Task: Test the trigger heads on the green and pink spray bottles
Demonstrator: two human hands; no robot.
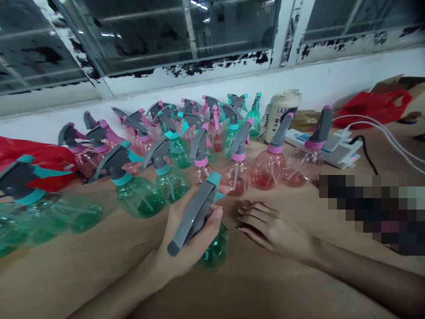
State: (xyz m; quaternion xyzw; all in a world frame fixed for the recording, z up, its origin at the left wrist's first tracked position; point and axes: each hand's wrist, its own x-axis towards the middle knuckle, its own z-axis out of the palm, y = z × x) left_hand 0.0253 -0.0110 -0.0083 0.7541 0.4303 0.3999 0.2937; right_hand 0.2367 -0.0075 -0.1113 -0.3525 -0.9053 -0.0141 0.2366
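Tabletop [83,261] carries a crowd of pink and green spray bottles [186,146] just beyond the hands; left hand [189,241] closed around a tilted green spray bottle [215,250] by its grey trigger head, right hand [265,226] open, flat, empty beside it.

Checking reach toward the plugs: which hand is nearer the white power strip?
Right. The right hand lies flat on the table, below-left of the white power strip; the left hand, farther left, holds a green spray bottle.
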